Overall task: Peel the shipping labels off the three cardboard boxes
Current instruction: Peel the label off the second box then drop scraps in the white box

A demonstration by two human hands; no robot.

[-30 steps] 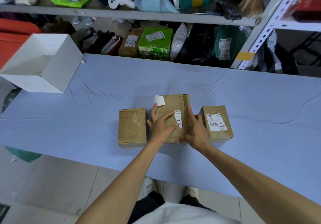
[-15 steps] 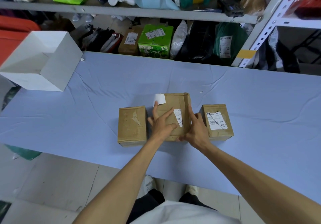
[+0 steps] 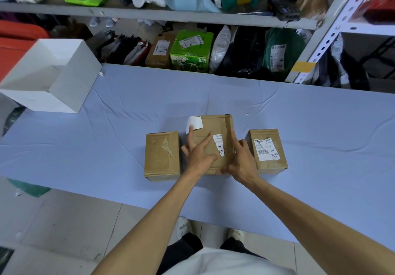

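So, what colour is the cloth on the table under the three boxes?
The cloth is plain light blue; the head view shows it best.

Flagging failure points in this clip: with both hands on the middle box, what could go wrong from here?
On the middle box the label is half lifted, its white flap loose while the printed part is stuck: it may tear, leaving residue like the left box shows. The right hand sits close beside the right box and could nudge it.

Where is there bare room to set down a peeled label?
Bare cloth: between white box and left cardboard box; right of the right cardboard box. Crowded around the middle box, where left hand and right hand rest.
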